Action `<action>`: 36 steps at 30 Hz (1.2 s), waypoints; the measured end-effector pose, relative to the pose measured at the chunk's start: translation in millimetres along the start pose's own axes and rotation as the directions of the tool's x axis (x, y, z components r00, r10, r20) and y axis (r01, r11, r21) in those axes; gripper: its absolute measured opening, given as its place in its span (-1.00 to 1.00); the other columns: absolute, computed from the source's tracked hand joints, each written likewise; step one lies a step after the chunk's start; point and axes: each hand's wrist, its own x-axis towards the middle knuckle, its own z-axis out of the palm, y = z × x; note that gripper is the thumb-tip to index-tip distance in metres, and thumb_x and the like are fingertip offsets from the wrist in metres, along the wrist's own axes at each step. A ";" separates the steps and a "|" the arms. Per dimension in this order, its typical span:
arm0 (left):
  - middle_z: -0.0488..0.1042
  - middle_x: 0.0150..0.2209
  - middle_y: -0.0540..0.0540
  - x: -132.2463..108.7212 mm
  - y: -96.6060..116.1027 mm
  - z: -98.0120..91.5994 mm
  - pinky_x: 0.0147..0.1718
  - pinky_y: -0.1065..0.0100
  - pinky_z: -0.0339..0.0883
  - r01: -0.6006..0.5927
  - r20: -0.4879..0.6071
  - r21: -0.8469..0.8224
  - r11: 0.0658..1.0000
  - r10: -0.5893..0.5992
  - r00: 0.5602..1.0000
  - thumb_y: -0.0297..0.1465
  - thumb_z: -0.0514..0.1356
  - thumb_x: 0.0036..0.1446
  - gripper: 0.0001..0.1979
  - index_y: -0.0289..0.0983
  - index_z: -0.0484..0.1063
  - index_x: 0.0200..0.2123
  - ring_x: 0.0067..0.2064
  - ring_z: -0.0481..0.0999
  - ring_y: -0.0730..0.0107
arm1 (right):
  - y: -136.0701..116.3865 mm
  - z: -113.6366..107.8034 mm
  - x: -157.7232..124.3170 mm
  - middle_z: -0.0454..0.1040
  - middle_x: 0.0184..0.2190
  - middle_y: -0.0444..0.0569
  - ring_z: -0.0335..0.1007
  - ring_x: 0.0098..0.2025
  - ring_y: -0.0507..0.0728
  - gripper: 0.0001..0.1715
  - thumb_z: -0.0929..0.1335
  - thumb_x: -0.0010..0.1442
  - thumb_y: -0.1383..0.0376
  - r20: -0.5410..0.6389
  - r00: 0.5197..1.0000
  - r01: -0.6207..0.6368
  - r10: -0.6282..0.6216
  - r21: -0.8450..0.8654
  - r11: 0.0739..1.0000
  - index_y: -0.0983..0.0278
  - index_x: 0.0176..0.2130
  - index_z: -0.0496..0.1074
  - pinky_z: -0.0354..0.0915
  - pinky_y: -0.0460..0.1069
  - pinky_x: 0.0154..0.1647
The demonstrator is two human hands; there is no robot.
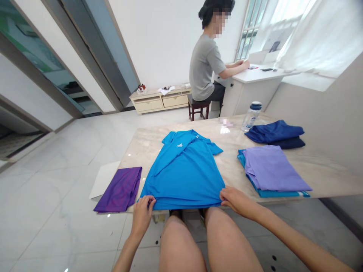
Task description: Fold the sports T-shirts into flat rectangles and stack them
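Observation:
A bright blue T-shirt [184, 173] lies spread face up on the table, its collar pointing away from me and its hem along the near edge. Small white lettering and a logo mark its chest, and a few diagonal creases cross it. My left hand [144, 207] pinches the hem's left corner. At the opposite corner, the fingers of my right hand [234, 198] are closed on the hem. Left of the shirt is a folded purple garment [121, 189]. On the right, a folded lavender garment [273, 168] rests on top of blue folded clothing [272, 193].
The marble-patterned table [144, 147] also bears a clear bottle [251, 117] with a dark blue cap and folded navy clothes [275, 132] at the back right. Beyond it, a person in a grey shirt [205, 68] sits at a white desk [252, 87]. A low cabinet [150, 104] stands behind.

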 end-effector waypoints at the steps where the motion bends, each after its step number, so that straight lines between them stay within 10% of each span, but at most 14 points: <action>1: 0.67 -0.22 -0.18 -13.2 0.7 -2.2 -0.07 0.11 0.39 -0.005 0.040 -0.004 1.000 0.005 0.999 -0.09 0.11 0.33 -0.68 -0.13 0.54 -0.28 -0.09 0.64 -0.02 | 1.0 -2.9 -9.4 0.63 -0.19 0.07 0.56 -0.07 0.31 -0.93 0.43 0.31 0.36 0.038 0.998 -0.055 0.055 -0.007 0.998 0.20 -0.25 0.56 0.35 0.11 -0.06; 6: 0.64 -0.40 -0.09 -80.3 -17.2 -14.9 -0.26 0.21 0.36 0.162 0.310 0.028 0.986 -0.163 0.937 -0.11 0.14 0.25 -0.72 -0.09 0.53 -0.38 -0.29 0.66 0.03 | 11.9 -39.6 -36.0 0.65 -0.36 -0.06 0.62 -0.26 0.27 -0.86 0.53 0.05 0.41 0.383 0.906 -0.244 0.182 0.119 0.963 0.16 -0.34 0.64 0.32 0.02 -0.29; 9: 0.65 -0.39 -0.08 -82.1 -18.6 -26.3 -0.26 0.17 0.42 0.198 0.235 -0.003 0.980 -0.192 0.953 -0.01 0.12 0.27 -0.65 -0.06 0.56 -0.34 -0.30 0.67 0.01 | 11.4 -64.2 -13.6 0.68 -0.26 0.03 0.62 -0.17 0.28 -0.84 0.46 0.25 0.27 0.106 0.981 -0.174 0.162 0.113 0.978 0.20 -0.17 0.67 0.40 0.05 -0.14; 14: 0.71 -0.15 -0.15 -4.9 25.6 -21.9 0.01 0.08 0.50 -0.076 -0.011 -0.036 0.996 0.075 0.997 -0.04 0.08 0.42 -0.62 -0.09 0.62 -0.18 -0.07 0.69 -0.02 | -4.0 -41.5 70.8 0.61 0.16 0.21 0.51 0.22 0.32 -0.58 0.26 0.47 0.27 -0.422 0.903 -0.062 0.075 0.044 0.997 0.29 0.17 0.56 0.36 0.22 0.32; 20: 0.60 0.26 -0.30 99.8 45.4 51.3 0.32 -0.08 0.43 -0.312 -0.095 0.114 0.943 0.323 0.941 -0.20 -0.03 0.54 -0.52 -0.27 0.53 0.25 0.30 0.57 -0.02 | 3.7 20.2 132.8 0.11 0.61 0.08 -0.06 0.65 0.33 -0.33 0.20 0.59 0.13 -0.428 0.899 0.017 -0.088 -0.165 0.986 0.20 0.55 0.24 -0.04 0.37 0.62; 27: 0.33 0.49 -0.35 96.0 29.6 84.3 0.49 -0.11 0.20 -0.197 -0.070 0.369 0.908 0.239 0.968 -0.22 -0.10 0.56 -0.38 -0.41 0.34 0.48 0.52 0.32 -0.06 | 23.3 48.9 102.2 -0.01 0.64 0.04 -0.11 0.67 0.30 -0.23 0.13 0.61 -0.04 -0.489 0.872 -0.126 0.007 -0.211 0.969 0.18 0.61 0.15 -0.05 0.33 0.64; 36: 0.30 0.48 -0.46 47.7 39.6 28.3 0.50 -0.10 0.13 -0.200 0.216 0.504 0.840 0.102 0.971 -0.27 -0.05 0.50 -0.37 -0.49 0.33 0.47 0.51 0.34 -0.09 | 3.2 43.3 37.7 0.25 0.52 0.29 0.29 0.51 0.40 -0.33 0.20 0.57 0.18 -0.421 0.902 -0.223 0.101 -0.253 0.941 0.43 0.47 0.38 0.29 0.27 0.45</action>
